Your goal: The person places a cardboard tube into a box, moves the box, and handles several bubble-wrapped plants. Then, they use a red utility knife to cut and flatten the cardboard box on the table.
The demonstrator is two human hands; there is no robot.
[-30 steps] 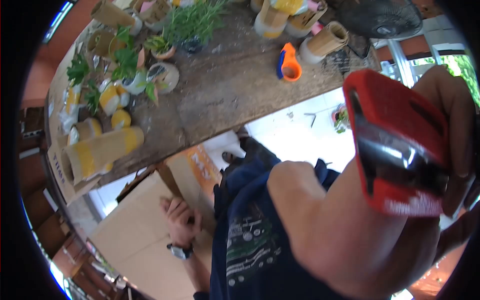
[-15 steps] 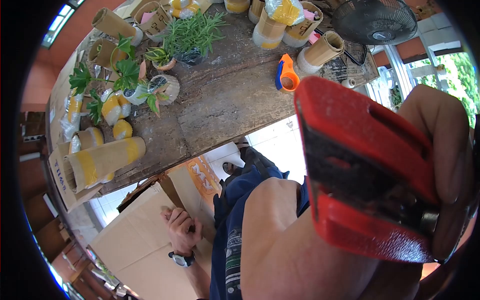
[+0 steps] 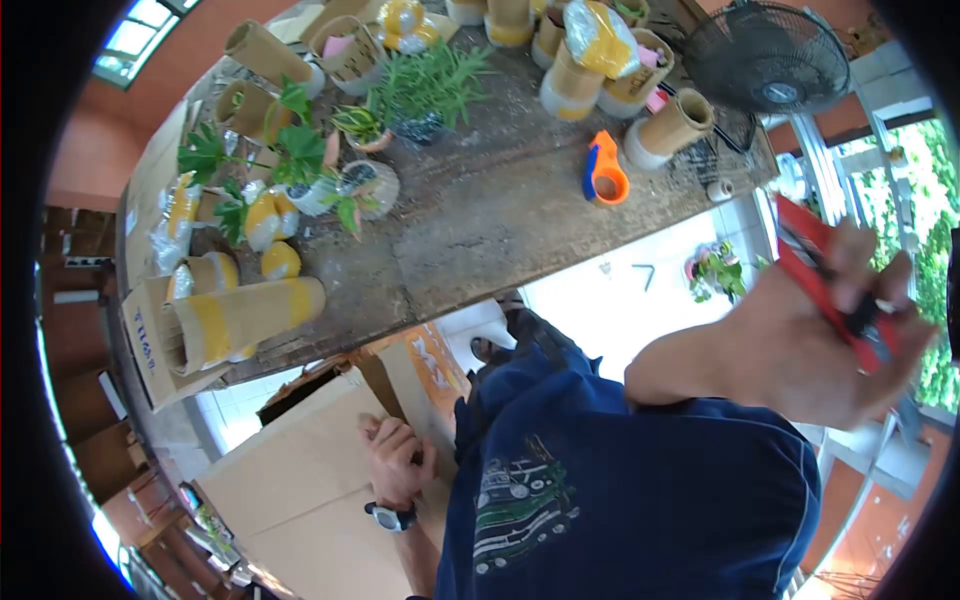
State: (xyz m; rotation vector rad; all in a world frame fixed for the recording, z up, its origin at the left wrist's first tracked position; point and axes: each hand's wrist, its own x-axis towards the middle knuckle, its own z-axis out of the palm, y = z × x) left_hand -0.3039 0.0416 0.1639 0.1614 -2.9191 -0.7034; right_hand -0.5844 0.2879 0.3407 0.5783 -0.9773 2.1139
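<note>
My right hand (image 3: pixel 825 330), at the right of the view, is wrapped round a red and black tool (image 3: pixel 815 262) that looks like a cutter and points up and to the left. My left hand (image 3: pixel 398 458), with a watch on its wrist, rests on the upper edge of a large brown cardboard box (image 3: pixel 290 490) below the table. Its fingers are curled, and what they hold, if anything, is hidden.
On the wooden table (image 3: pixel 450 230) stand potted plants (image 3: pixel 430 85), cardboard tubes (image 3: pixel 245 315), yellow-taped bundles (image 3: pixel 265 218) and an orange and blue tape dispenser (image 3: pixel 605 172). A black fan (image 3: pixel 765 60) stands at the back right. Another potted plant (image 3: pixel 717 272) is on the floor.
My right hand has moved away from the camera with the red tool, which now looks much smaller. My left hand remains on the box. The view has shifted slightly.
</note>
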